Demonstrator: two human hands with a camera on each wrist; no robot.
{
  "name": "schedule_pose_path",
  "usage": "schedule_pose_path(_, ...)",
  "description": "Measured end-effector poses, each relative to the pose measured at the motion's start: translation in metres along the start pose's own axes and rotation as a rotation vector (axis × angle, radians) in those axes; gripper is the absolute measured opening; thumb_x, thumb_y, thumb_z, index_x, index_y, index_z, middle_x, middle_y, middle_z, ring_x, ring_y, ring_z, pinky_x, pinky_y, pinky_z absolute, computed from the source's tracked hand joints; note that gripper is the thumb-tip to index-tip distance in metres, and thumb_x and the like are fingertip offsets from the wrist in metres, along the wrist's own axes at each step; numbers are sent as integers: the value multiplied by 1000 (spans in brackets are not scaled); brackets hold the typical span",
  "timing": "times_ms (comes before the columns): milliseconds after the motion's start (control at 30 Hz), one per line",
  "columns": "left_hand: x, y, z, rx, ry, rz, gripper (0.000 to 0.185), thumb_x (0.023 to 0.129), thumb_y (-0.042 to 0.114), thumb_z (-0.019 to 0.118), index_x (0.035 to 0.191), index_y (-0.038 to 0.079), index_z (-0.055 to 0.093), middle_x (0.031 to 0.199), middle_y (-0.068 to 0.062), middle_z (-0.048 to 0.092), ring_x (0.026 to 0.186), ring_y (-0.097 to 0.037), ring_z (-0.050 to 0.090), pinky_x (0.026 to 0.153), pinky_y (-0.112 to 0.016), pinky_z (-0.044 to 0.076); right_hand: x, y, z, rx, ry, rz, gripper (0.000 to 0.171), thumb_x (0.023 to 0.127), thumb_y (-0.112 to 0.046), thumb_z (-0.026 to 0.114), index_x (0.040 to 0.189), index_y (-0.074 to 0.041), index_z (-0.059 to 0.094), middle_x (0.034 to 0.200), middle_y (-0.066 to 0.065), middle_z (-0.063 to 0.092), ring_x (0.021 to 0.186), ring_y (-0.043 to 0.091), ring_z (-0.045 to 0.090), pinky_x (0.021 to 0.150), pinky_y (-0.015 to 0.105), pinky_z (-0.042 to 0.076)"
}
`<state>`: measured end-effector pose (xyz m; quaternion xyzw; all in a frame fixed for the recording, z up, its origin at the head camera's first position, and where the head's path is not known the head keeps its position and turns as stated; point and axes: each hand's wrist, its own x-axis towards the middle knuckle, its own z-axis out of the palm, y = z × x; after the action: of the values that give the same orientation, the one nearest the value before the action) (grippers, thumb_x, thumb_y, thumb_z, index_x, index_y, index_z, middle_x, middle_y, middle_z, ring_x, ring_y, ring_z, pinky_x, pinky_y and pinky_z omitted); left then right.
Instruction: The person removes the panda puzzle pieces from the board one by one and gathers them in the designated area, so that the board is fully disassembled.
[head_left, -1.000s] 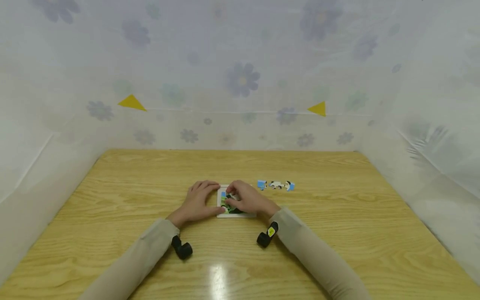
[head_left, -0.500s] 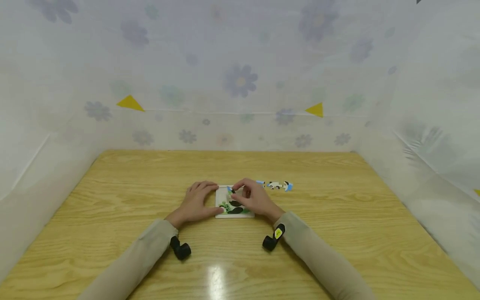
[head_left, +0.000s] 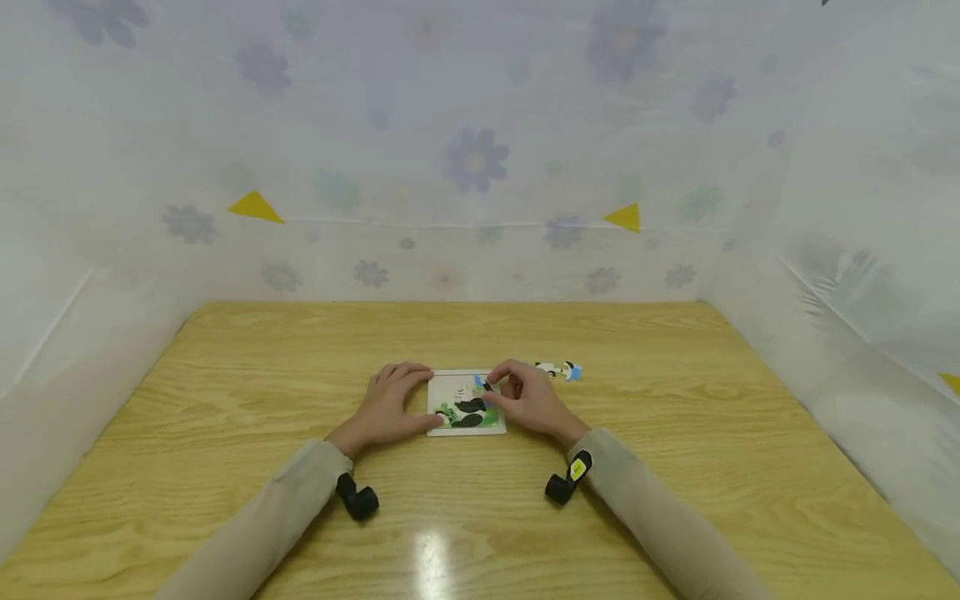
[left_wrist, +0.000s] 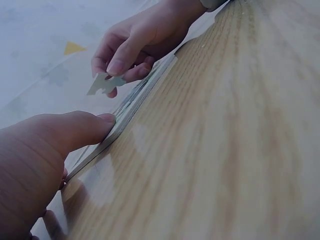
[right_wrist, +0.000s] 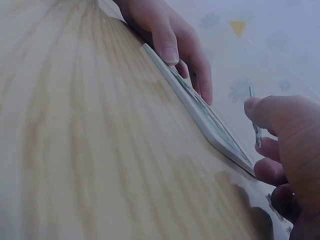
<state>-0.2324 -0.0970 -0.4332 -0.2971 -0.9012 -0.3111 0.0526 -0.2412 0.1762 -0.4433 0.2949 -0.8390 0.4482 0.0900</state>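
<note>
**Seating a lifted piece in the panda puzzle tray**

Starting nearest the person, two beige sleeves come in over the near edge of the pale wooden desk [head_left: 225,400], each with a small black wrist camera [head_left: 358,500] strapped below the cuff. Just past them, near the desk's middle, lies the white square puzzle tray with a partly built black, white and green panda picture [head_left: 465,402].

The left hand [head_left: 390,407] rests flat against the tray's left edge, fingers relaxed and thumb pressed to the near rim; that bracing seems worth keeping so the tray does not slide. The right hand [head_left: 528,398] pinches a small blue-and-white cardboard jigsaw piece [left_wrist: 104,83] between thumb and fingers, held above the tray's right part and clear of it. To seat it well, I judge the piece should be turned level, its tabs matched to the open gap, then lowered and pressed flat rather than forced at a tilt.

Farther back, toward the far right of the tray, a loose white, black and blue puzzle strip [head_left: 559,369] lies on the desk, apart from the hand.
</note>
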Motion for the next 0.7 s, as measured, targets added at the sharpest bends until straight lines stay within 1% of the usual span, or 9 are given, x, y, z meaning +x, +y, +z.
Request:
schedule_pose_path(167, 0, -1, 0, 1, -3, 1, 71, 78, 43, 75, 135, 6, 54, 139, -11, 50, 126, -33, 40, 104, -59, 24, -7, 4, -7, -30, 14, -12, 16, 85, -15, 74, 98, -11, 65, 58, -3, 49, 48, 5, 40, 47, 24, 38)
schedule_pose_path(400, -1, -1, 1, -3, -5, 3, 72, 77, 43, 76, 135, 5, 55, 139, -12, 50, 127, -34, 40, 105, -60, 24, -15, 11, -17, -88, 33, -33, 17, 83, -15, 76, 96, -13, 66, 55, -5, 43, 46, 2, 34, 46, 22, 34)
schedule_pose_path(567, 0, -2, 1, 2, 2, 10, 71, 78, 43, 76, 134, 6, 55, 138, -11, 50, 126, -33, 41, 104, -60, 24, -19, 13, -23, -116, 48, -50, 17, 82, -14, 77, 96, -14, 68, 65, -5, 50, 50, 2, 38, 49, 22, 37)
schedule_pose_path(700, -1, -2, 1, 11, -1, 7, 71, 78, 44, 75, 135, 6, 55, 138, -11, 50, 126, -32, 40, 104, -60, 25, -22, 16, -27, -131, 44, -50, 17, 81, -13, 77, 97, -12, 71, 72, -3, 56, 52, 2, 41, 49, 21, 38)
